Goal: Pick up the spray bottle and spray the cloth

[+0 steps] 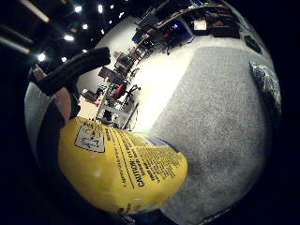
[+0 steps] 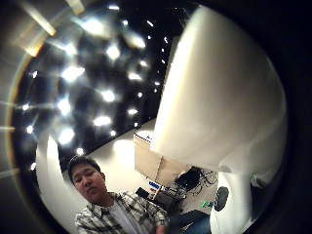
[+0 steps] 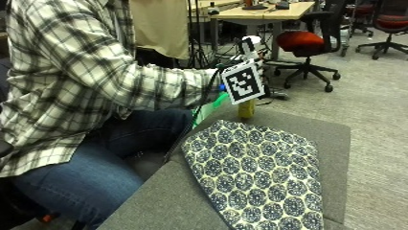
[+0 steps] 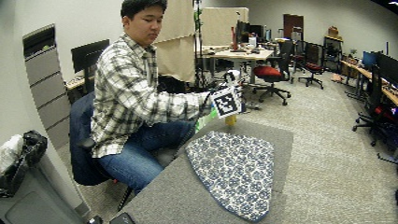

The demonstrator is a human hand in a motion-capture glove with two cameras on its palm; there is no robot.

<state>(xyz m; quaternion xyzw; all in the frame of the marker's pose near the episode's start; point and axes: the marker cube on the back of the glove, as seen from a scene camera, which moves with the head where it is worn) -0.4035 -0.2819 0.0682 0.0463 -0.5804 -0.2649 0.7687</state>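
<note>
Outside view shows our right hand (image 3: 217, 76) with fingers gripping the spray bottle (image 3: 246, 109) beyond the cloth (image 3: 255, 167); aimed wrongly, we'd wet the tabletop (image 3: 331, 143).

A: The cloth (image 3: 258, 175) below the hand?
B: Cream, with dark blue round medallions, on the grey surface (image 3: 331, 139).
A: The spray bottle (image 1: 123, 165) in the hand?
B: Yellow with black print, white on top.

"CAUTION:" legible on yellow label of spray bottle (image 1: 124, 171) (remaining fine print unreadable).
</note>
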